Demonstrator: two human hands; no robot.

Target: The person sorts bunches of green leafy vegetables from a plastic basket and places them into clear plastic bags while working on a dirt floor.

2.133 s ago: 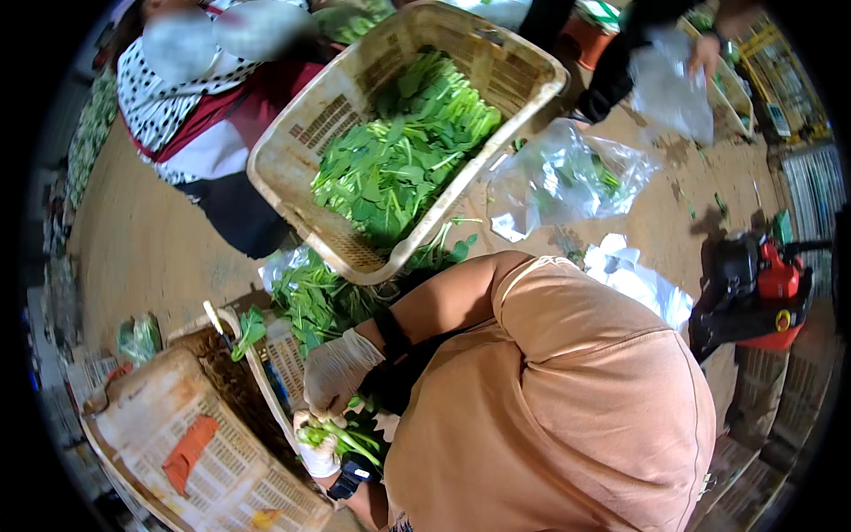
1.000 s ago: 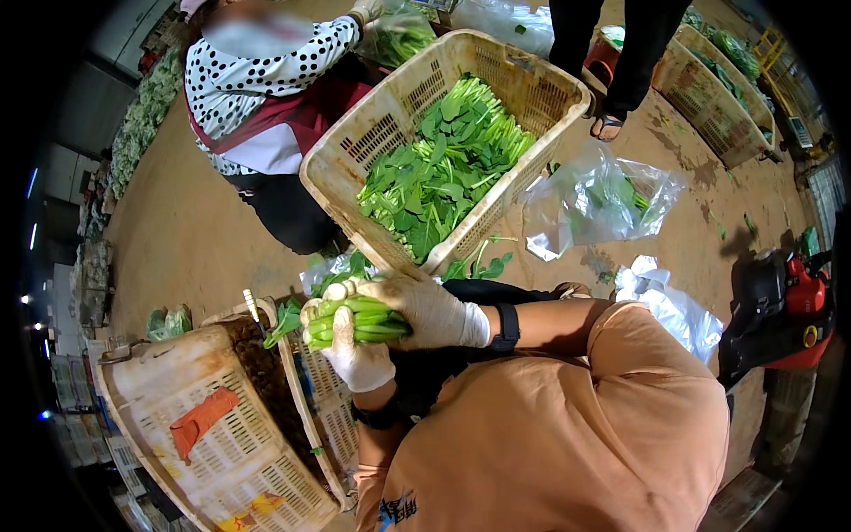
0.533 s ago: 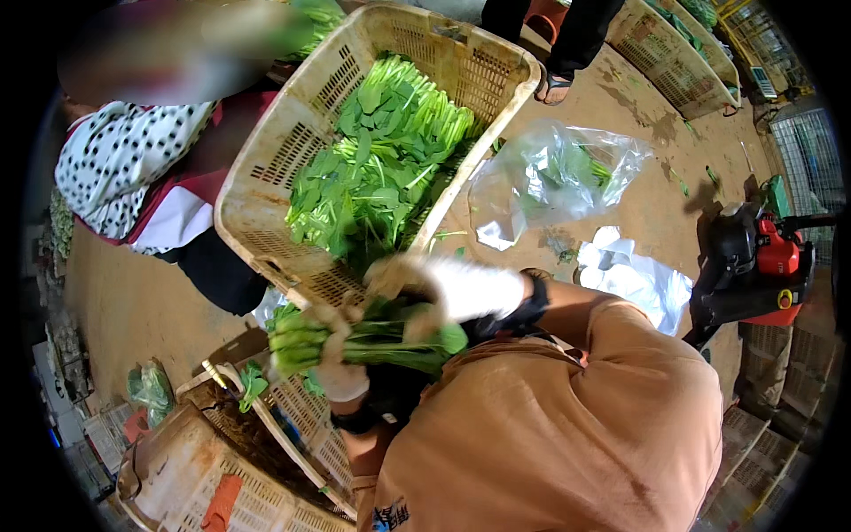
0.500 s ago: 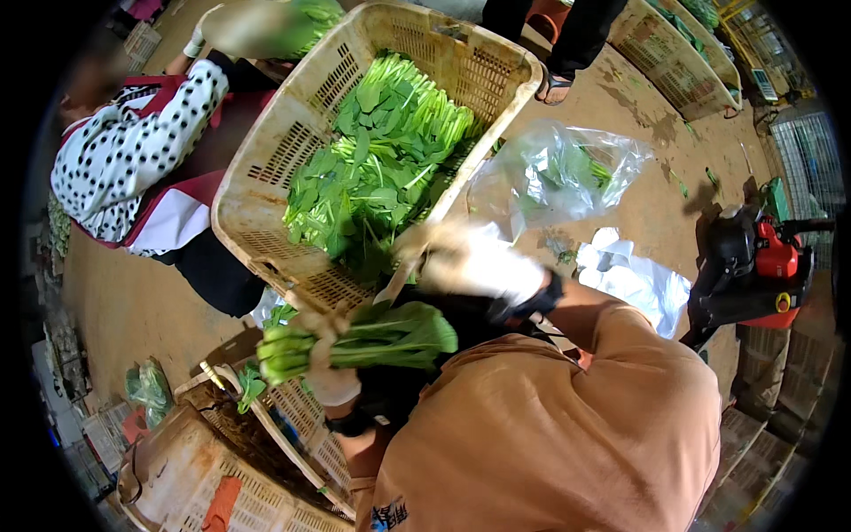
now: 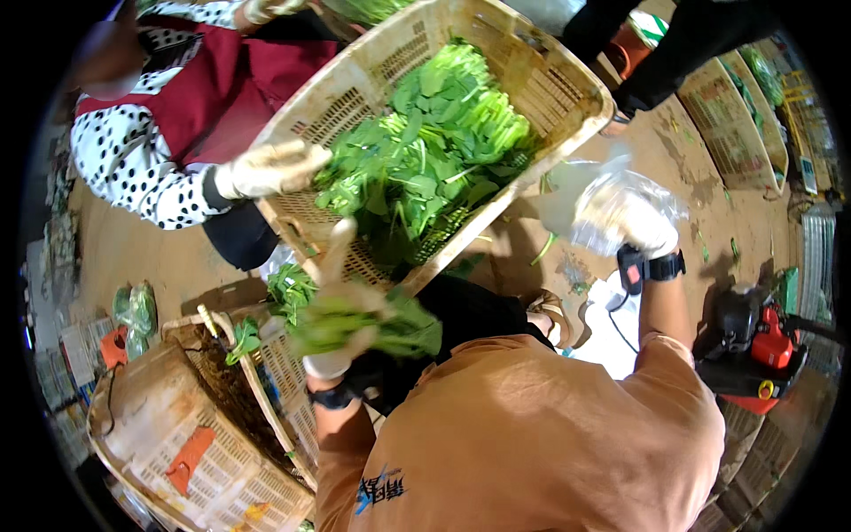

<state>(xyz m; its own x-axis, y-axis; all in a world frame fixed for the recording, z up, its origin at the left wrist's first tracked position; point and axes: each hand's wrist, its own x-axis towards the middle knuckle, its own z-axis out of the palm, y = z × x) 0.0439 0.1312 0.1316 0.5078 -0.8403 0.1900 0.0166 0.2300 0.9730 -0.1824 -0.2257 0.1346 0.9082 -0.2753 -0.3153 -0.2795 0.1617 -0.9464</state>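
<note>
My gloved left hand (image 5: 331,362) is closed around a bunch of leafy greens (image 5: 394,326), held in front of my body and slightly blurred. Off to the right, my gloved right hand (image 5: 640,223) grips a clear plastic bag (image 5: 589,206) above the floor; its fingers show partly through the film. Between and beyond my hands stands a large, stained plastic crate (image 5: 292,97) with slotted sides. Heaped inside it are more leafy greens (image 5: 434,168), their pale stems toward the far right.
A co-worker in a spotted sleeve (image 5: 133,151) reaches a gloved hand (image 5: 277,168) over the crate's left edge. At lower left sits another crate (image 5: 168,426). White plastic sheeting (image 5: 612,332) and a red-and-black machine (image 5: 767,346) are at right. Another person's dark-trousered leg (image 5: 678,58) stands beyond.
My right hand has moved right from the crate's near edge to the plastic bag and taken hold of it. The co-worker's hand has come to the crate. My left hand still holds the greens.
</note>
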